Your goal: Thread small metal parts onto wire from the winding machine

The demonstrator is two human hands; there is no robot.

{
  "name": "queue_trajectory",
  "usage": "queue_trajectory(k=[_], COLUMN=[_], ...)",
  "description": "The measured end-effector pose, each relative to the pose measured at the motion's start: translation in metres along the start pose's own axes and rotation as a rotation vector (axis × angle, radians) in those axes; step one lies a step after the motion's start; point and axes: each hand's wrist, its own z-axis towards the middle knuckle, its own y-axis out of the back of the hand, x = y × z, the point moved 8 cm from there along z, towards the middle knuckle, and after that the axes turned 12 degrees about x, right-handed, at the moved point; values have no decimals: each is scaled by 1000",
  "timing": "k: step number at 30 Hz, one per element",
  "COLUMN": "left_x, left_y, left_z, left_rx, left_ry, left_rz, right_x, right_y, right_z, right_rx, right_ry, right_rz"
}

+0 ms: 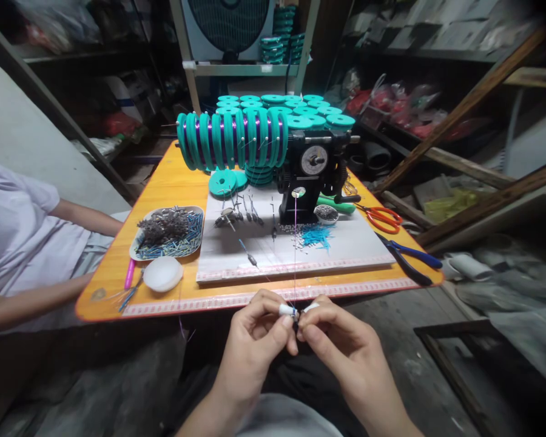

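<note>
L hand [255, 340] + R hand [341, 343] – 2 hands pinching 1 purple wire [295, 255], fingertips clenched.

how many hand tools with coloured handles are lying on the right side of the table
2. Orange-handled scissors lie beside the black winding machine, and blue-handled pliers lie nearer the table's right edge. Others may be hidden behind the machine.

Small white piece [287, 310] pinched between the fingertips [286, 321] of both hands, mostly covered, shape unclear. Thin purple wire [295, 255] fades near the hands. Both forearms cut off at bottom edge. Co-worker [22, 243] at left cropped by the frame. Tray contents [168, 233] too small to identify. Shelf clutter [391, 106] blurred.
</note>
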Motion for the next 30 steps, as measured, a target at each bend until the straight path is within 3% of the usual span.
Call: queue_trajectory(k=[5, 15, 26, 30], left_x=[0, 3, 5, 6], left_y=[0, 2, 5, 6], left_z=[-1, -1, -4, -4], left_rx=[-9, -14, -55, -61], left_ry=[1, -3, 26, 26], left_rz=[-5, 0, 0, 1], right_x=[11, -8, 11, 4], right_y=[0, 2, -3, -1], right_z=[-4, -5, -17, -9], right_rx=[-67, -130, -115, -88], right_ry=[107, 29, 304, 206], right_rz=[-235, 24, -434, -317])
